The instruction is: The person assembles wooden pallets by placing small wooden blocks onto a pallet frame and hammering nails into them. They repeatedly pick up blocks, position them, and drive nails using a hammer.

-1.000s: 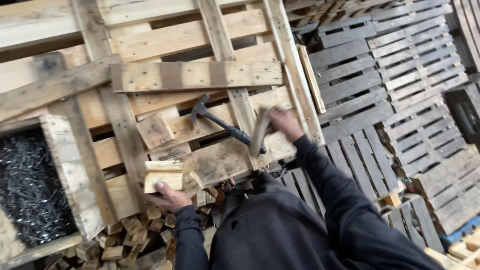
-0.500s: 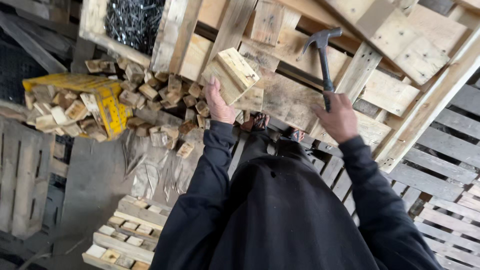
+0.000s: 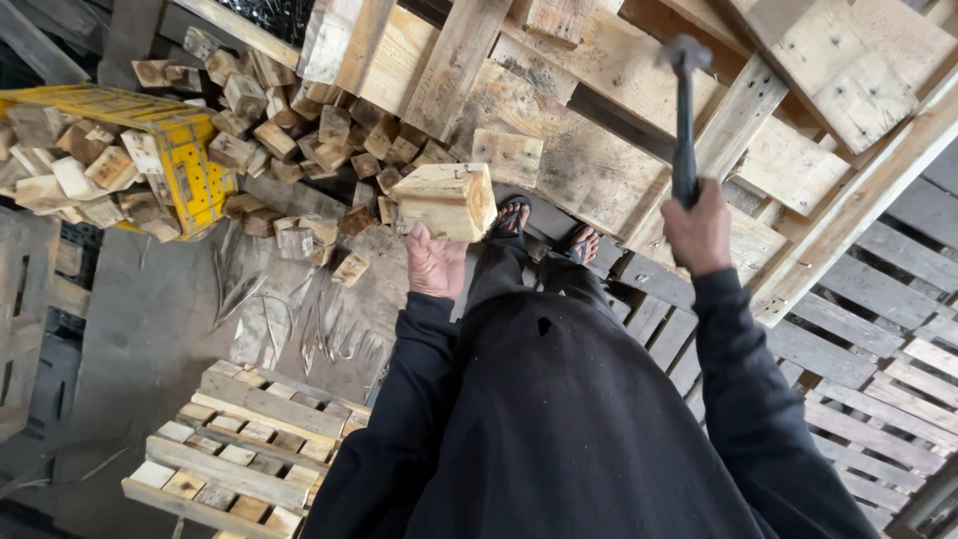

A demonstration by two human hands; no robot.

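My left hand (image 3: 435, 263) grips a pale square wooden block (image 3: 446, 200) from below, holding it out in front of me. My right hand (image 3: 698, 232) is closed around the dark handle of a hammer (image 3: 685, 110), whose metal head points up and away over the pallet boards. Both arms wear dark sleeves. My sandalled feet (image 3: 544, 228) stand on a wooden pallet (image 3: 599, 150) lying just ahead of me. The block hangs above the edge of that pallet, next to another loose block (image 3: 508, 156) resting on the boards.
A heap of small wooden blocks (image 3: 289, 120) spills across the ground at the upper left beside a yellow crate (image 3: 190, 165) full of blocks. Loose nails (image 3: 299, 319) lie scattered on the grey floor. A small pallet (image 3: 239, 449) lies at the lower left; stacked pallets (image 3: 868, 359) fill the right.
The view has swung left and downward. My left hand has carried the block lower and nearer. The hammer has stayed raised in my right hand, now more upright.
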